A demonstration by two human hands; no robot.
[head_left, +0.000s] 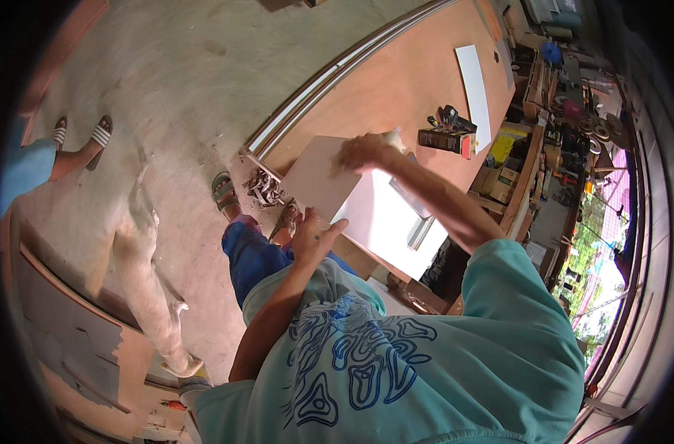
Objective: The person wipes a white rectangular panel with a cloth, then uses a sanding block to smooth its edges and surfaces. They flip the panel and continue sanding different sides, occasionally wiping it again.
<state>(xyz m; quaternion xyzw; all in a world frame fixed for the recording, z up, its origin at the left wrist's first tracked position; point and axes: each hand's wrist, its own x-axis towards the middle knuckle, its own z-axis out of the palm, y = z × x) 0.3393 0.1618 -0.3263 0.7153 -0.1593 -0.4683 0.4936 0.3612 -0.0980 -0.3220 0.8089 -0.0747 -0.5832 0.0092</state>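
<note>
My right hand [363, 154], blurred, is over the upper right part of a white board [318, 170], with pale material [389, 137] by its fingers that I cannot make out clearly. My left hand [313, 235] grips the board's near edge, thumb out to the right. Bright sunlight falls across the white surface [381, 237] right of it, where a metal strip [418, 233] lies. Beyond my right hand, a black tool [448, 118] sits on a box [444, 140] on the wooden worktop [396, 81], near a long white strip [472, 89].
Another person's sandalled legs [67, 159] are at the left. A pale dog [145, 281] lies on the concrete floor [174, 74] near panels [71, 348]. Dark scraps [263, 189] lie by my feet [226, 192]. Cluttered shelves [559, 148] run along the right beside a bright opening.
</note>
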